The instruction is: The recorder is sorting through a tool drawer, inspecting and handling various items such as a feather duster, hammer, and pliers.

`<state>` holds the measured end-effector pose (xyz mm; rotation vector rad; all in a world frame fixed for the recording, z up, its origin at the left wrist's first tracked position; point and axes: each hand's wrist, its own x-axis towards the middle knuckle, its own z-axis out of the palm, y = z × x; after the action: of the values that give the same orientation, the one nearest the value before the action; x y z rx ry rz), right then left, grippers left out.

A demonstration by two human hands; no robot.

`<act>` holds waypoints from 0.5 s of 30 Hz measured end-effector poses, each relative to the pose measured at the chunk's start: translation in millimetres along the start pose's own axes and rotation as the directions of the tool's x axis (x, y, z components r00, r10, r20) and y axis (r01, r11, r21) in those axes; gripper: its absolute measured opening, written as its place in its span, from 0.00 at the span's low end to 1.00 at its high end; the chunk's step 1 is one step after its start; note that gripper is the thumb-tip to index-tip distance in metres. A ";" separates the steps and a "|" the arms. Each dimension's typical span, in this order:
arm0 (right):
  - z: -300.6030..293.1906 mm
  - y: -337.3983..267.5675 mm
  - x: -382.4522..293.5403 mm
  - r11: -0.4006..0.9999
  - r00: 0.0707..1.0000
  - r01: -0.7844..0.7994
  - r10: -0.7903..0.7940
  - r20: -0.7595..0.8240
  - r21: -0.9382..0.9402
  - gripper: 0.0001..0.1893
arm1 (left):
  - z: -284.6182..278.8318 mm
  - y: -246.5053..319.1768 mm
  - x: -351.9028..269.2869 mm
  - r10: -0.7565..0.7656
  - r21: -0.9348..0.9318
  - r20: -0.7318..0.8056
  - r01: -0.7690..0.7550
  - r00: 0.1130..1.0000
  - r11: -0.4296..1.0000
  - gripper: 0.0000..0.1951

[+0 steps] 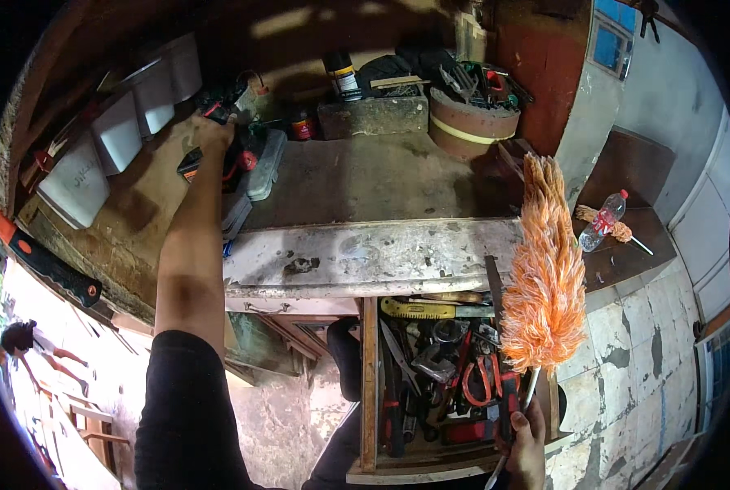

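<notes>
My left hand (215,130) reaches to the back left of the worktop, its fingers around a black-and-red item (213,110) too dark to name. A clear-lidded plastic case (265,165) lies just right of my forearm. In my right hand (527,438) is the white handle of an orange fluffy duster (544,275), held upright with its head raised. The same hand also holds a long, dark-bladed tool (495,288) with a red-and-black handle, beside the duster. Both are above an open drawer (369,392) full of hand tools, among them a yellow-handled saw (417,308) and red-handled pliers (484,383).
White plastic bins (116,131) line the left side. A folding saw (52,260) lies at the left edge. At the back are a spray can (342,76), a wooden box (374,119) and a round tub (472,125) of tools. A plastic bottle (604,223) is at right. A person (46,355) is outside.
</notes>
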<state>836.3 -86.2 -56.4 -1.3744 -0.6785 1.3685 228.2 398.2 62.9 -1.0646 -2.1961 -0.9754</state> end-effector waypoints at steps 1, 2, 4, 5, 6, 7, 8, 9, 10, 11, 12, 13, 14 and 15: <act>-0.1 -0.7 -0.4 1.000 1.000 0.006 -0.006 0.027 -0.026 0.31 | 0.0 -15.7 7.5 0.012 -0.004 -0.056 -0.012 0.998 1.000 0.43; -0.1 1.5 -0.5 0.999 1.000 -0.002 0.002 0.014 -0.033 0.31 | 0.8 -8.1 -2.6 0.012 -0.007 -0.039 -0.012 0.999 1.000 0.43; 0.0 10.8 3.6 1.000 0.996 -0.011 0.009 -0.094 -0.017 0.27 | -31.5 33.6 -38.3 0.020 -0.204 -0.196 -0.060 0.980 0.977 0.39; -2.6 12.5 4.1 1.000 0.992 -0.012 0.010 -0.129 -0.011 0.25 | -54.1 44.4 -55.5 0.002 -0.287 -0.285 -0.088 0.959 0.954 0.37; -2.2 10.5 2.5 1.000 0.992 -0.017 0.014 -0.126 -0.022 0.25 | -72.7 47.4 -73.9 -0.006 -0.282 -0.280 -0.076 0.960 0.956 0.37; 3.9 6.4 2.6 1.000 0.995 -0.015 0.014 -0.097 -0.017 0.24 | -94.0 42.7 -93.6 0.133 -0.394 -0.367 -0.283 0.921 0.875 0.30; 7.6 3.2 1.2 1.000 0.996 -0.016 0.015 -0.090 -0.002 0.24 | -106.9 47.8 -121.6 0.258 -0.487 -0.460 -0.485 0.850 0.727 0.23; 8.4 0.7 1.0 1.000 0.995 -0.013 0.015 -0.097 0.019 0.24 | -114.9 54.8 -157.0 0.286 -0.721 -0.335 -0.440 0.898 0.535 0.18; 6.8 -0.2 -1.3 0.999 0.992 -0.024 0.027 -0.124 0.026 0.24 | -146.3 68.9 -206.7 0.349 -0.894 -0.205 -0.320 0.914 0.313 0.12; 4.5 -0.8 -2.3 0.999 0.995 0.032 -0.030 -0.097 0.014 0.23 | -183.8 83.5 -267.0 0.300 -0.888 0.124 -0.030 0.946 0.460 0.09; 3.0 -1.7 -3.3 0.996 0.994 0.093 -0.092 -0.056 0.004 0.22 | -211.9 77.6 -312.3 0.405 -0.895 0.314 0.125 0.859 0.428 0.09; 1.2 -0.3 -1.2 0.997 0.995 0.078 -0.078 -0.065 0.007 0.22 | -230.1 68.2 -353.1 0.577 -0.945 0.242 0.054 0.780 0.323 0.09; -3.8 2.9 2.6 0.998 0.997 0.068 -0.068 0.029 0.011 0.23 | -263.9 58.2 -392.2 0.660 -0.900 0.436 0.284 0.612 0.331 0.10; -9.8 4.0 4.3 0.998 0.992 0.061 -0.062 0.113 0.009 0.24 | -293.2 57.5 -416.5 0.754 -0.858 0.508 0.324 0.416 0.400 0.10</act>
<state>845.3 -86.1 -63.4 -1.2684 -0.7848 1.4059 548.0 6.9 -23.5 -3.0474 -1.7731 -1.7914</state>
